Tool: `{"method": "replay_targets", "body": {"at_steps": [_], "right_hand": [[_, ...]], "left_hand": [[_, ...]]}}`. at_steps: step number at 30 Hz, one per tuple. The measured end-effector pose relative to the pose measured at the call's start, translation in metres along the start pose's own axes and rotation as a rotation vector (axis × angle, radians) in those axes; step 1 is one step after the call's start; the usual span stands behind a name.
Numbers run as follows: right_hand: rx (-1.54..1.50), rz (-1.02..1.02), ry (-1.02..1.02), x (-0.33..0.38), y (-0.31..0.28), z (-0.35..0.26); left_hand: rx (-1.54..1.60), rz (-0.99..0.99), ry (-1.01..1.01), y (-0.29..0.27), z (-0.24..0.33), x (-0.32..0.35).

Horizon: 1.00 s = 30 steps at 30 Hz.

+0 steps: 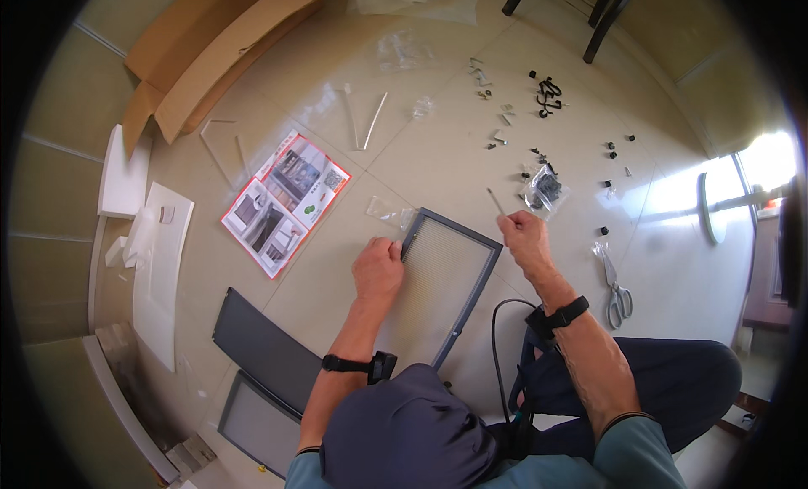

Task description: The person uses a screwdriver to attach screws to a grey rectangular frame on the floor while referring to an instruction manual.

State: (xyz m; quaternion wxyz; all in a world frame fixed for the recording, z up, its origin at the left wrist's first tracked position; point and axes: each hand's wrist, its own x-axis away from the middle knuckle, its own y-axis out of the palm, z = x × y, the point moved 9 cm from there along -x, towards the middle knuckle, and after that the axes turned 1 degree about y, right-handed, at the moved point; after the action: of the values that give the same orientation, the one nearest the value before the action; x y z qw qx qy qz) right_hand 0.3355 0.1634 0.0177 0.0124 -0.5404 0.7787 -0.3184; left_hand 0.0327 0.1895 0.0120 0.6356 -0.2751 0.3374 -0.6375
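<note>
A dark grey rectangular frame with a mesh panel (438, 266) lies tilted in front of me on the floor. My left hand (378, 270) is closed on its left edge near the far corner; the fingertips are partly hidden. Beyond the frame's right corner, my right hand (527, 239) pinches a thin metal rod (496, 201) pointing up and to the left, apart from the frame. The rod's exact kind is too small to make out. Close by that hand lies a clear plastic bag of dark small parts (547, 188).
Scissors (619, 300) lie at right. Black clips (549, 95) and metal brackets (507, 114) are scattered far right. A printed instruction sheet (286, 203) lies left, beyond a dark grey panel (269, 346) and another mesh frame (257, 417). A cardboard box (227, 51) stands far left.
</note>
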Motion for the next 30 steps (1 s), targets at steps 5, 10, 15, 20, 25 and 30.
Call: {"method": "replay_targets", "body": {"at_steps": [5,10,15,20,25,30], "right_hand": [[-0.155,0.168,0.216,0.004,-0.025,0.054],[-0.196,0.128,0.184,0.020,-0.018,0.052],[-0.168,0.102,0.159,0.034,-0.002,0.046],[-0.026,0.142,0.061,0.046,0.013,0.054],[-0.198,0.046,0.146,0.047,0.020,0.061],[-0.584,-0.074,0.220,0.043,0.029,0.041]], "left_hand": [[-0.108,-0.165,-0.107,-0.017,-0.017,0.030],[-0.089,-0.163,-0.137,-0.034,-0.033,0.062],[-0.099,-0.202,-0.161,-0.041,-0.041,0.083],[-0.145,-0.127,-0.096,-0.042,-0.040,0.090],[-0.100,-0.048,-0.061,-0.047,-0.038,0.092],[0.182,-0.117,-0.222,-0.051,-0.050,0.084]]}}
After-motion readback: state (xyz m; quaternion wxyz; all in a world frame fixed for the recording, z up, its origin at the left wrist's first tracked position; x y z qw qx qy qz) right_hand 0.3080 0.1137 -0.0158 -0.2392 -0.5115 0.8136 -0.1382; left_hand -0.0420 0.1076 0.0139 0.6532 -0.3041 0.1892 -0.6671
